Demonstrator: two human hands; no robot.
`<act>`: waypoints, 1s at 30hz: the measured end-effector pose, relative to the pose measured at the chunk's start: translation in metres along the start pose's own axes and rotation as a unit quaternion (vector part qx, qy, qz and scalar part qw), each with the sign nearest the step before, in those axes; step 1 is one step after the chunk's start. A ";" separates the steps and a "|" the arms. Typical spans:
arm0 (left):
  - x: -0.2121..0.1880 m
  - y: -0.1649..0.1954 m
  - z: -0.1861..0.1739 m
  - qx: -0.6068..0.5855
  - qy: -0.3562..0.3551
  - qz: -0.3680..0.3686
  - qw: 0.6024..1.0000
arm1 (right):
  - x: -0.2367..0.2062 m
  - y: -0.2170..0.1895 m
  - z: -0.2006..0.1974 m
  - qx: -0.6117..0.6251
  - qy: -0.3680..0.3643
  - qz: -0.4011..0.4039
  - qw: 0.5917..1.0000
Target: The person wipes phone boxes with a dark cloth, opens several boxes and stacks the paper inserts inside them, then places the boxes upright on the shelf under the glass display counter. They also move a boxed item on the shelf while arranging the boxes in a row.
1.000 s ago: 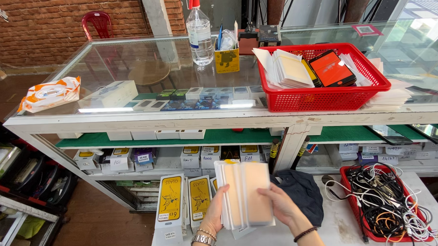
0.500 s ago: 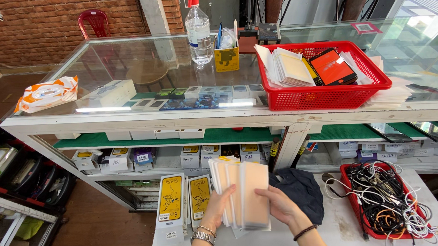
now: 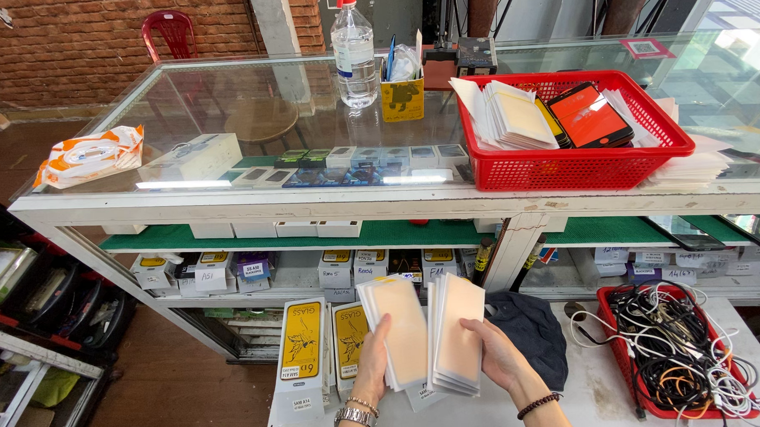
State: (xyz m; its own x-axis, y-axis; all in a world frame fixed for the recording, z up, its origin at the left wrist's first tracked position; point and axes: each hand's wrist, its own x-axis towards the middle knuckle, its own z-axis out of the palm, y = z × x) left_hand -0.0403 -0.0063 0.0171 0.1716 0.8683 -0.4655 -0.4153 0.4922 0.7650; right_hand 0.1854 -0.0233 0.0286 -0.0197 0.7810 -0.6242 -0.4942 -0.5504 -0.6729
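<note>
- Here we grip two fanned stacks of thin sleeves: left hand [image 3: 370, 367] pinches the left stack [image 3: 397, 331], right hand [image 3: 499, 357] the right stack [image 3: 456, 330], above the tabletop [image 3: 589, 400].
- Loosely pinched (slick sleeves), outer ones could slide out and scatter.

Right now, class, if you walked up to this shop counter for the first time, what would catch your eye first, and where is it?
Low in the middle, the left hand and right hand each hold a stack of pale flat sleeves, split and fanned apart. Above, at the right on the glass counter, a bright red basket holds more sleeves and a phone with an orange screen. At bottom right, a red tray is heaped with tangled cables.
</note>
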 end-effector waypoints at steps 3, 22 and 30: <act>0.002 -0.003 0.002 0.092 0.035 0.021 0.995 | 0.006 0.002 -0.005 -0.008 -0.077 0.001 0.997; 0.003 -0.011 0.002 0.124 0.014 0.261 0.957 | 0.008 0.055 0.045 -0.230 -0.070 -0.320 0.917; -0.017 -0.035 0.001 0.174 0.020 0.244 0.954 | 0.000 0.068 0.041 -0.257 -0.091 -0.313 0.910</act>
State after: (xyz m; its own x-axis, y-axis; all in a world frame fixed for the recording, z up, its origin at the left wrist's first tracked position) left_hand -0.0281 -0.0386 -0.0014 -0.0032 0.9996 -0.0269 -0.1136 0.0264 0.9932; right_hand 0.1157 -0.0487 -0.0012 -0.0402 0.9991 -0.0095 0.0127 -0.0090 -0.9999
